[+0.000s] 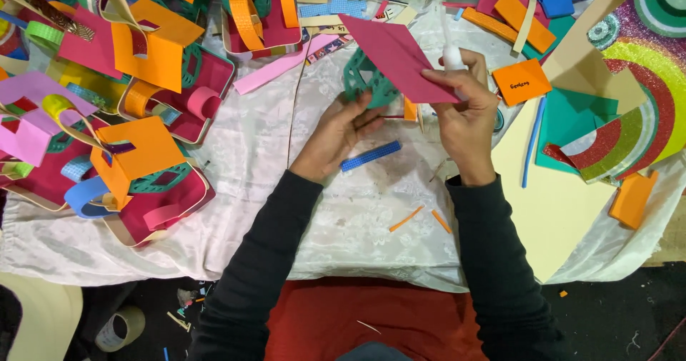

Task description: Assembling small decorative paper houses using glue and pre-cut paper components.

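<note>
White lace cloth covers your work surface, and nearest to you on it lie two small orange scraps. Just beyond them, a blue strip rests on the cloth, right beside your left wrist. Your left hand sits above that strip with its fingers curled loosely around the lower edge of a teal cutout, pinching it lightly. Your right hand, on the far side of the strip from the left, closes on two things at once: thumb and fingers press the corner of a pink card, and a white glue bottle stands upright inside the same fist. The card tilts and overlaps the teal cutout, hiding part of it. Right of the card lies an orange label, then a glitter rainbow. Left of the card, well apart, finished paper baskets pile up in pink, orange and teal. Beyond the card, loose coloured offcuts crowd the cloth's far edge.
</note>
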